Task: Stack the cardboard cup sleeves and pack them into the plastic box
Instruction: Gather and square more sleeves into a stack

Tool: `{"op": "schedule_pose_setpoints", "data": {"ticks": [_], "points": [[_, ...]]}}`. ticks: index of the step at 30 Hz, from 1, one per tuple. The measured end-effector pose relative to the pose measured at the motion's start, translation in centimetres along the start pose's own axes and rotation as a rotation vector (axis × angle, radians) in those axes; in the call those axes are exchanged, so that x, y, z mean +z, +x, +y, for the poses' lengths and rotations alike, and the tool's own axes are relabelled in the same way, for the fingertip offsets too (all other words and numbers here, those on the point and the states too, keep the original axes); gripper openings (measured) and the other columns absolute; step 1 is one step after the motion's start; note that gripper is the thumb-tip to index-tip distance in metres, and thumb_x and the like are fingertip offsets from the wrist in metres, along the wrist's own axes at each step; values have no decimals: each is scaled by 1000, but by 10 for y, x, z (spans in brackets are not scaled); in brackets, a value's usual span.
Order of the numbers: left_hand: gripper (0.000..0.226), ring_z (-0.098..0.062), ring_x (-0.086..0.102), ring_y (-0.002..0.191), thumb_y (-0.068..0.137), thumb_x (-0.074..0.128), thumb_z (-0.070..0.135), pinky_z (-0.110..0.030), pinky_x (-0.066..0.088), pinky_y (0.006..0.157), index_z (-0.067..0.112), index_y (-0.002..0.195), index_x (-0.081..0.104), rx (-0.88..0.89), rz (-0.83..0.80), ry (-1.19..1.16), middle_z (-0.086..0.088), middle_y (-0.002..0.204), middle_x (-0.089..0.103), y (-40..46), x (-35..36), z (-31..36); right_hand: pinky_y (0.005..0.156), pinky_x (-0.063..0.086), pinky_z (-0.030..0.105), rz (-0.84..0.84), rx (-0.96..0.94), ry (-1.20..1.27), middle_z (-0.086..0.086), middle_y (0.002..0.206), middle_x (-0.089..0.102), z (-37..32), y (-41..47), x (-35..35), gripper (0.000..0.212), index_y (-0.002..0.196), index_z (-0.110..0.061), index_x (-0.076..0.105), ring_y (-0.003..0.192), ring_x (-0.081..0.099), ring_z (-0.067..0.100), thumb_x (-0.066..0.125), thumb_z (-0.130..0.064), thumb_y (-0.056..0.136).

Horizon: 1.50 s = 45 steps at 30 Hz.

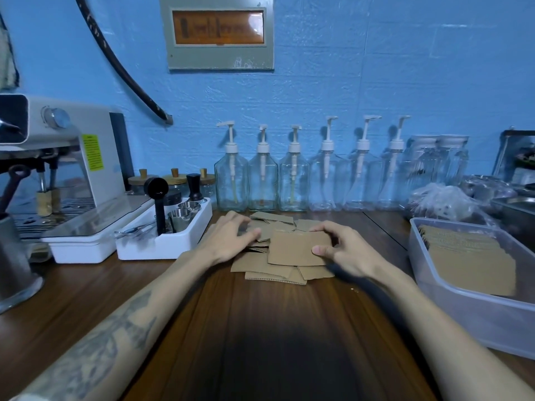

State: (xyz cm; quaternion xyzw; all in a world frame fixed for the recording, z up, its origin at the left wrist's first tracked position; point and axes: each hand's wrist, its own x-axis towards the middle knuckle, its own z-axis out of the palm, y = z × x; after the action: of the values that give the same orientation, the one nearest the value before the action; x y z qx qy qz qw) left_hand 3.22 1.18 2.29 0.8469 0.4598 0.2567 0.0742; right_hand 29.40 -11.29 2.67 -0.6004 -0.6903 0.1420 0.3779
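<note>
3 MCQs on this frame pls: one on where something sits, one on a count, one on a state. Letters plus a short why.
1. Where is the plastic box?
A. On the table, right of the loose sleeves
B. Under the espresso machine
C. Against the wall behind the bottles

2. How many pump bottles line the wall?
A. Three
B. Six
C. Nine

3. What is the right hand doing?
A. Hanging idle
B. Pinching the top cardboard sleeve
C. Pressing a pump

Answers:
1 A: the box sits at the table's right edge, some sleeves already inside.
2 B: six white pump heads show in the row.
3 B: thumb and fingers grip the sleeve's right edge above the pile, while the left hand rests on it.
</note>
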Motion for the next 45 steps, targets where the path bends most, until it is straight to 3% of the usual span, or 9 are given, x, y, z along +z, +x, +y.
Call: {"op": "schedule_pose_setpoints", "data": {"ticks": [7,13,18,24,28,36,39,42,45], "points": [[75,-26,40,130,85,51,66,-45,36,106,17,142,48,-81,-102,102,-5,139,43,17,15,9,91,44,30,-8,2,-4,-7,112,64,1,1,0,33,119,-34,61,96,55,11,71,-23,89],[69,-18,47,118,73,78,51,-41,42,103,24,131,52,-86,-22,-171,6,120,45,12,9,3,89,43,29,-14,-11,2,-14,103,62,2,2,1,32,113,-40,59,91,54,6,72,-23,89],[42,-24,64,88,85,76,16,-43,53,90,11,123,59,-113,136,-479,-11,96,66,2,2,9,91,44,29,-18,-17,15,-14,105,63,1,0,1,33,111,-45,58,98,57,11,72,-25,89],[29,-9,62,84,91,66,8,-13,52,65,7,119,57,-185,387,-727,-3,97,66,-13,-28,9,89,48,31,-9,-1,39,-8,106,67,-1,-1,1,34,110,-43,59,99,62,14,72,-20,89],[29,-17,68,85,89,67,3,-24,56,67,11,117,60,-80,242,-971,-7,98,71,-32,-39,7,79,48,26,-7,6,45,-14,99,65,-3,-2,1,39,110,-46,60,84,61,4,71,-14,89],[26,-9,56,70,85,75,12,-14,46,72,15,106,60,79,44,-615,8,71,55,-41,-6,32,92,51,35,-76,16,33,-5,128,59,-7,-5,-2,62,136,-36,54,107,57,18,56,6,90],[35,-2,50,73,88,72,23,-17,43,66,22,111,46,110,49,-480,13,83,49,-43,5,37,92,53,34,-84,32,43,-5,132,56,-12,-7,-2,73,143,-32,49,103,61,18,47,13,85],[55,-11,49,98,91,69,31,-28,42,82,27,127,28,139,6,-450,7,111,49,-42,13,39,82,54,27,-71,36,84,-9,111,62,-14,-7,0,62,142,-30,51,79,64,14,46,4,91],[70,-11,46,119,93,65,37,-30,34,100,44,144,17,177,-30,-464,4,135,45,-40,15,39,88,52,30,-71,20,78,-11,110,62,-16,-9,2,51,137,-37,53,91,63,15,55,-13,93]]}}
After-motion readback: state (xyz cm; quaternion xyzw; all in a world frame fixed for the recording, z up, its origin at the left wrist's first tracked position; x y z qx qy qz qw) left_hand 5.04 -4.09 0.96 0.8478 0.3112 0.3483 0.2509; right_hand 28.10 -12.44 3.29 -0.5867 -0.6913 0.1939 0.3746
